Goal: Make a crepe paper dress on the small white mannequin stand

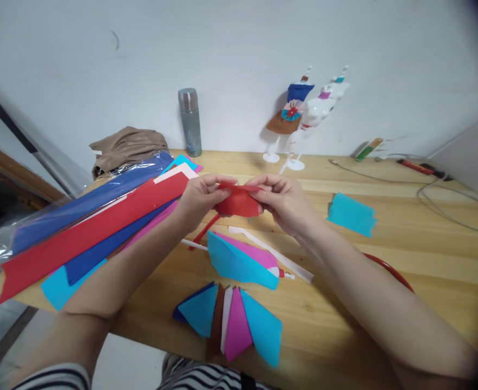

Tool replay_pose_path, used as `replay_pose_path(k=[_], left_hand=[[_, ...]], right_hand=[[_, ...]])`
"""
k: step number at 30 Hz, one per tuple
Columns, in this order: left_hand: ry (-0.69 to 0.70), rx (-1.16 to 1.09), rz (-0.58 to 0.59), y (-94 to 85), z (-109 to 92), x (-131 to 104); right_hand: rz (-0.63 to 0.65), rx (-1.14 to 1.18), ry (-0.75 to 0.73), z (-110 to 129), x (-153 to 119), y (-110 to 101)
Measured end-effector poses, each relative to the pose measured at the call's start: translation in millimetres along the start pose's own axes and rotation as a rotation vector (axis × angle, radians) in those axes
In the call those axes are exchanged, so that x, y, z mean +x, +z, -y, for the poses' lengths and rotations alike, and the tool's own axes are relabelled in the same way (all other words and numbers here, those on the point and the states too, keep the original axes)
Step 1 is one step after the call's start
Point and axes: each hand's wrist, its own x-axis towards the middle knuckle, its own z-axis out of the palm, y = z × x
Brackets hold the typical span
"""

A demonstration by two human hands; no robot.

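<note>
Between my two hands, above the middle of the wooden table, is a small red sheet [240,202]. My left hand [208,196] pinches its left end, and my right hand [277,197] pinches its upper right edge. Below the hands lies a blue and pink folded piece [242,260] with a white stick and a small red and white tip. Nearer the front edge, several folded pieces fan out, among them a pink one [237,327] and a blue one [263,325]. A white strip [277,254] lies below my right hand.
Long coloured sheets, a red one [96,233] on top, cover the table's left side. At the back stand a flask [190,124] and small dressed figures [298,111]. A blue piece [351,214], a marker-like green item [368,150] and cables lie right.
</note>
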Motion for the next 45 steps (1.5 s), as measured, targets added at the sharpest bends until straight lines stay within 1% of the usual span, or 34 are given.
replay_pose_path(k=[3,7,12,17,20,22,27,30,32,34,36,38,42,45], left_hand=[[0.043,-0.015,0.002,-3.0,1,1],[0.083,-0.038,0.044,-4.6,0,3],[0.127,0.004,0.047,-4.7,-1,5],[0.121,-0.011,0.058,-5.3,-5,3],[0.079,-0.043,0.077,-6.4,-9,3],[0.035,-0.057,0.081,-7.9,-11,3],[-0.025,-0.113,0.088,-10.3,-12,3],[-0.126,-0.042,0.051,-8.7,-10,3],[-0.16,0.028,0.061,-7.3,-7,3],[-0.152,0.052,0.081,-6.2,-3,4],[-0.118,0.039,0.077,-4.9,1,5],[-0.085,0.043,0.053,-3.1,3,5],[-0.05,0.091,0.023,-0.5,2,4],[-0.064,0.142,0.027,-2.5,1,3]], right_hand=[[0.014,0.021,-0.003,1,0,-1],[0.039,0.01,-0.074,2,0,-2],[0.041,0.01,-0.128,1,2,-4],[0.072,-0.048,-0.175,1,2,-9],[0.094,-0.131,-0.225,3,0,-12],[0.109,-0.199,-0.28,4,-1,-13],[0.135,-0.294,-0.404,5,-1,-16],[0.17,-0.386,-0.48,5,0,-19],[0.202,-0.437,-0.505,5,0,-20],[0.196,-0.447,-0.479,5,-1,-20],[0.15,-0.405,-0.419,4,-1,-19],[0.111,-0.362,-0.335,1,0,-16],[0.073,-0.345,-0.135,-9,5,-8],[0.051,-0.301,-0.052,-13,7,-5]])
